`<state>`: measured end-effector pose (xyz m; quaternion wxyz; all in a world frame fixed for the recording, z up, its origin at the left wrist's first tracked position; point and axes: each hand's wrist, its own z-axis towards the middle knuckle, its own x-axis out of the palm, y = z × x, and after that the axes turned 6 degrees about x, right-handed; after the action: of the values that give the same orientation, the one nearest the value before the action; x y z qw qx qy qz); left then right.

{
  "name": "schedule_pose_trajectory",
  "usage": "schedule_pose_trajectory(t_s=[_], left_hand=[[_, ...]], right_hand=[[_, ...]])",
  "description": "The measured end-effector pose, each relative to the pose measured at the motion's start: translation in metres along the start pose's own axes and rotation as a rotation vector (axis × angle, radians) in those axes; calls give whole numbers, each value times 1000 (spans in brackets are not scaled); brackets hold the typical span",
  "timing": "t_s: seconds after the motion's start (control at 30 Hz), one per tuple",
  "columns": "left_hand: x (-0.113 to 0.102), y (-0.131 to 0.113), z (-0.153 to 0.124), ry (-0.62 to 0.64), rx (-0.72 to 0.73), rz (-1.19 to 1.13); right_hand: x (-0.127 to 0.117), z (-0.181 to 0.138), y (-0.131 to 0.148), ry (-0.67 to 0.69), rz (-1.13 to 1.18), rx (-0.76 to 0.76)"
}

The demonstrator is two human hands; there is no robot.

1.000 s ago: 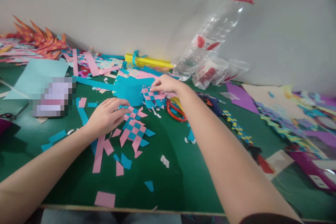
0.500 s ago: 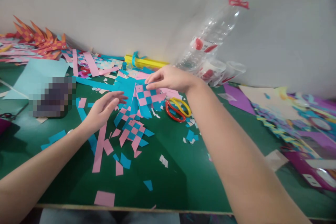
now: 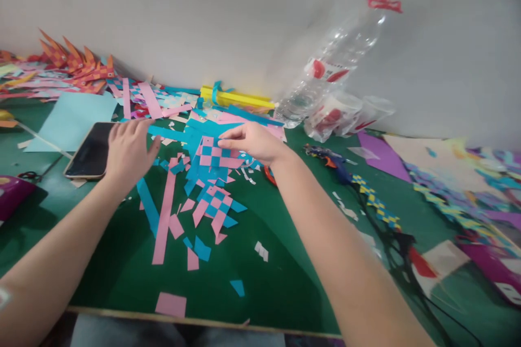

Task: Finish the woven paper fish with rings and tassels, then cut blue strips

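Note:
My right hand pinches the edge of a woven pink-and-blue paper piece held just over the green table. A second woven pink-and-blue piece lies flat in front of it. My left hand is off to the left with fingers spread, resting beside a dark phone and touching its right edge. Loose pink and blue paper strips lie between the two hands.
A clear plastic bottle leans on the wall at the back, next to crumpled plastic cups. A yellow ruler-like bar lies by the wall. Orange woven pieces sit far left. Yellow-and-blue woven strips and purple paper lie right.
My left hand moved left from the woven pieces to the phone. My right hand lowered its woven piece toward the table. The camera view shifted slightly.

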<state>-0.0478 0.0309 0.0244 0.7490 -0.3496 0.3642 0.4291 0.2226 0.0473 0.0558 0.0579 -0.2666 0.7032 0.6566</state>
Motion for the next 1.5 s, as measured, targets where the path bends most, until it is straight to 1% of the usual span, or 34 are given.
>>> schedule_pose_trajectory(t_s=[0.03,0.1,0.17,0.2,0.3,0.37,0.43,0.47,0.5,0.53,0.57,0.6,0.67,0.73,0.8,0.87,0.93,1.1,1.23,1.37,1.5], left_hand=[[0,9,1,-5,-28,90],[5,26,1,44,-88,186],[12,39,0,107,-126,202],[15,44,0,112,-132,199],[21,50,3,55,-91,149],[21,46,5,6,-18,54],[18,33,6,-14,36,-128],[17,24,5,-4,16,-258],[16,15,4,18,-36,-414],[15,5,2,66,-115,-624],[16,-5,0,120,-229,-870],[16,-13,-2,206,-343,-1078],[18,-25,-5,309,-530,-1302],[18,-31,-7,369,-669,-1416],[18,-31,-6,398,-752,-1467],[16,-30,-6,420,-783,-1479],[15,-29,-5,430,-785,-1462],[15,-32,-6,410,-764,-1445],[14,-35,-7,440,-744,-1476],[12,-35,-7,462,-755,-1520],[14,-33,-7,436,-775,-1556]], right_hand=[[2,-1,-5,-27,38,20],[5,-4,-13,-55,85,68],[7,-5,-18,-57,111,101],[7,-6,-20,-56,120,110],[9,-7,-23,-66,142,109],[11,-6,-24,-90,185,102],[14,-6,-24,-100,247,91],[16,-6,-24,-97,275,85],[18,-6,-24,-87,296,79],[20,-6,-24,-74,310,73],[23,-6,-24,-66,319,70],[25,-6,-24,-65,328,70],[30,-5,-25,-80,343,80],[34,-3,-27,-100,347,94],[37,-1,-29,-106,345,105],[40,1,-31,-98,350,107],[42,4,-32,-93,370,105],[46,8,-33,-102,394,103],[48,10,-32,-112,395,112],[52,11,-31,-112,508,111],[56,11,-27,-99,688,157]])
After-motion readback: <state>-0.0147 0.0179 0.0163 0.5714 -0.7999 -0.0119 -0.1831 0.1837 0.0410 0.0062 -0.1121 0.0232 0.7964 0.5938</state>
